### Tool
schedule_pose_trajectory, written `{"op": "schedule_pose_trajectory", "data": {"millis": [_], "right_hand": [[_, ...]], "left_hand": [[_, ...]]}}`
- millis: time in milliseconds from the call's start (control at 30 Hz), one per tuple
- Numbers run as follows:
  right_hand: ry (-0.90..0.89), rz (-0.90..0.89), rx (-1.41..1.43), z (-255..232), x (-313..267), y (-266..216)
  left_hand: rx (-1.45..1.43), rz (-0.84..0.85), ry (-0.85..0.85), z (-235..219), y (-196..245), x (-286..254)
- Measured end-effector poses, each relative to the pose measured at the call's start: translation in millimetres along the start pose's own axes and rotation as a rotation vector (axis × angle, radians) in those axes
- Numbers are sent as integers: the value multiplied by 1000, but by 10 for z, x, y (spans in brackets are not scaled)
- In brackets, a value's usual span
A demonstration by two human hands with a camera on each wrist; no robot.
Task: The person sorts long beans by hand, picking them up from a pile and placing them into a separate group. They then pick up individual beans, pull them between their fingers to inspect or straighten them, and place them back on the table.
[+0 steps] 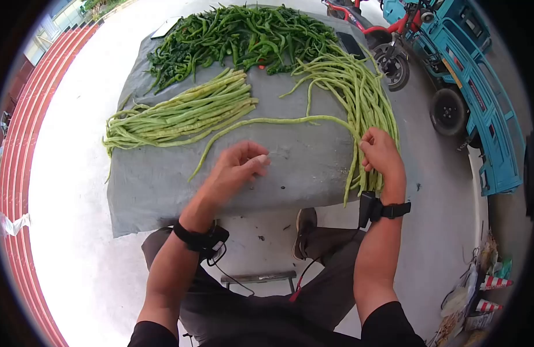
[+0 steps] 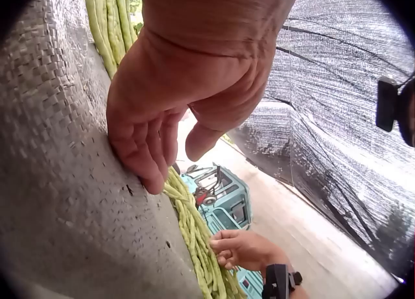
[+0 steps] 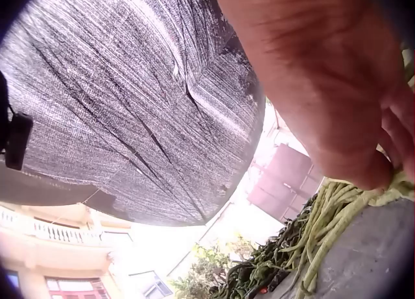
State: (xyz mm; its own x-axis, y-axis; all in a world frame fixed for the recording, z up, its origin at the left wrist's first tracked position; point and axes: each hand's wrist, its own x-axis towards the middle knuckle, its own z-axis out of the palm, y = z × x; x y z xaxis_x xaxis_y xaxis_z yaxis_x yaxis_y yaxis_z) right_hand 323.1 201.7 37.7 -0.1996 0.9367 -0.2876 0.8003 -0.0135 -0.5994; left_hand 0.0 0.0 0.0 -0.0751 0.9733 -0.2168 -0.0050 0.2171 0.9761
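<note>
My right hand is at the near end of a loose pile of long green beans, on the table's right side. Thumb and fingers pinch a long bean, which stretches left across the cloth in a curve. In the right wrist view that thumb presses on the pale green strands. Over the near middle of the table, my left hand has loosely bent fingers and holds nothing. Beyond it, a straightened bundle of long beans lies on the left side.
A heap of green chili peppers covers the far side of the grey cloth. A dark phone lies at the far right corner. A blue cargo tricycle stands to the right. A low stool is below, between the legs.
</note>
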Motion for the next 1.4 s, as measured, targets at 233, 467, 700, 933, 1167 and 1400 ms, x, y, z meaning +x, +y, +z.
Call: {"op": "schedule_pose_trajectory", "data": {"millis": [233, 467, 700, 933, 1167, 1400], "right_hand": [[377, -477, -152, 202, -57, -265], [205, -885, 42, 1025, -7, -1082], [204, -846, -137, 1636, 140, -1255], [170, -892, -106, 1388, 152, -1277], [545, -778, 140, 532, 159, -1275], [893, -510, 258, 119, 474, -798]], "left_hand": [[-5, 29, -10, -12, -34, -6], [-11, 31, -14, -19, -58, 12], [-1, 35, 46, 40, -46, 5], [46, 92, 24, 33, -64, 11], [59, 58, 27, 30, -59, -28], [27, 51, 52, 50, 0, -52]]}}
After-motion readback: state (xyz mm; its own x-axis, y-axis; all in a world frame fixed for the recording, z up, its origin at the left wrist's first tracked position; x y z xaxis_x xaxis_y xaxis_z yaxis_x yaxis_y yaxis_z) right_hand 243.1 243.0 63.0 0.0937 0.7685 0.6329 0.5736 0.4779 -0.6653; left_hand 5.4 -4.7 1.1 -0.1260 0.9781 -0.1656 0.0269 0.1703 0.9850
